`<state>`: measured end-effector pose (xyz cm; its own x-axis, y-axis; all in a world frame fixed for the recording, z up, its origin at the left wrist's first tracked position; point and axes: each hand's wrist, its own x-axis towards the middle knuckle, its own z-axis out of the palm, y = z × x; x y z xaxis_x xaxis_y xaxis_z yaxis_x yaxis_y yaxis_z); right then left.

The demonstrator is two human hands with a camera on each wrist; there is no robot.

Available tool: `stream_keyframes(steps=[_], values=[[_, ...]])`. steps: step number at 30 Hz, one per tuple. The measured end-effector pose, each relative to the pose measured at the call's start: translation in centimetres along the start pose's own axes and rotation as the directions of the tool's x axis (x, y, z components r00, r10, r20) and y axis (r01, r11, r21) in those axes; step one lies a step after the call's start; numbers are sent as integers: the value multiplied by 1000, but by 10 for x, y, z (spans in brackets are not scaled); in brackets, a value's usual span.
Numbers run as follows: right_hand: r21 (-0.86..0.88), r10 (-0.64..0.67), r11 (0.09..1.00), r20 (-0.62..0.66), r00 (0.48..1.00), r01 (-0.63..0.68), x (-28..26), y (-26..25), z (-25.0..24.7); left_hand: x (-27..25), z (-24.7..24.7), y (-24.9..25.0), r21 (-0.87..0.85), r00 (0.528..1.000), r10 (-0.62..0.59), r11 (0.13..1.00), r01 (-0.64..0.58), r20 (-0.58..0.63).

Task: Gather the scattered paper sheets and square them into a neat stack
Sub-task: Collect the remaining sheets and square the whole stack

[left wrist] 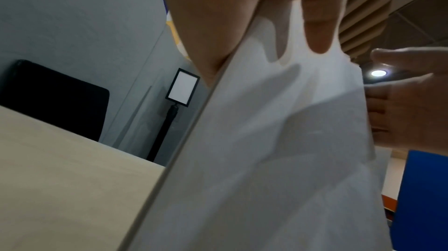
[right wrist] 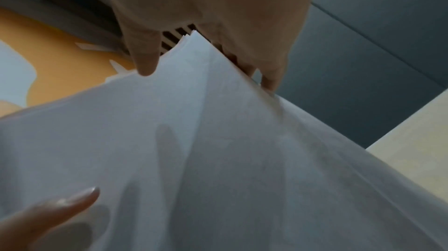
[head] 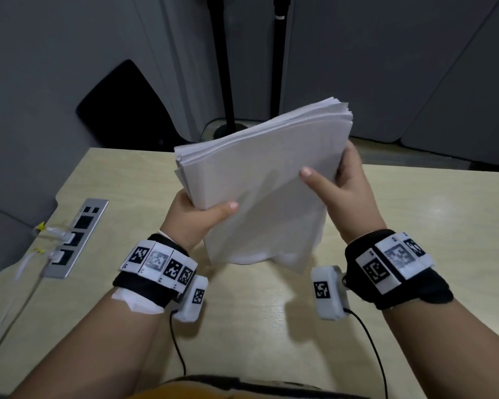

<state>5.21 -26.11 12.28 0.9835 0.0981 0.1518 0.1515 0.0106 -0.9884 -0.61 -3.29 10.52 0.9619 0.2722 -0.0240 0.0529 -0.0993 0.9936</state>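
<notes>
No readable words or numbers, only black-and-white square code markers on the wristbands (head: 159,263), blank white framed sign (left wrist: 182,87)

One stack of paper sheets (head: 260,180) stands above the table (head: 415,226); the sheets are too many to count. Two hands hold it: left hand (head: 196,217), right hand (head: 349,194). Left of the stack, one socket strip (head: 75,240) carries two plugged cables (head: 51,233).

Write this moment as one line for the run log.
stage: squaring | paper stack: held up on its lower edge on the table, edges uneven | left hand: grips left side | right hand: grips right side
</notes>
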Motion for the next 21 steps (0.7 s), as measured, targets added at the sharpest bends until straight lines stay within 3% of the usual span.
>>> stream_keyframes(steps=[5,7,9,11,12,14,15,16,19,21], values=[[-26,-1,1000,-33,999,0,0,3,4,3,-4,1,19,999,-8,1000,9,-52],[-243,-96,968,-110,989,66,-1,-4,8,3,-3,2,25,999,2,1000,-1,-37],[-511,-376,819,-135,917,261,-4,-24,12,2,-2,4,32,1000,12,999,-11,-25],[-646,-602,614,-13,798,453,-9,-50,20,1,-2,5,11,1000,17,1000,-17,-1],[-693,-643,501,102,759,518,-9,-59,24,1,-2,6,-14,1000,20,1000,-20,22],[-759,-538,286,378,754,584,-8,-66,34,-1,-2,6,-48,997,36,998,-33,67],[-768,-447,224,466,764,600,-9,-66,39,-2,-3,6,-49,995,56,997,-52,87],[-770,-395,207,499,771,604,-11,-65,42,-1,-4,5,-37,992,74,997,-70,98],[-763,-436,248,462,772,596,-17,-69,48,2,-3,2,19,984,113,993,-116,136],[-764,-384,205,512,768,612,-17,-69,52,6,-1,0,78,981,134,986,-146,138]])
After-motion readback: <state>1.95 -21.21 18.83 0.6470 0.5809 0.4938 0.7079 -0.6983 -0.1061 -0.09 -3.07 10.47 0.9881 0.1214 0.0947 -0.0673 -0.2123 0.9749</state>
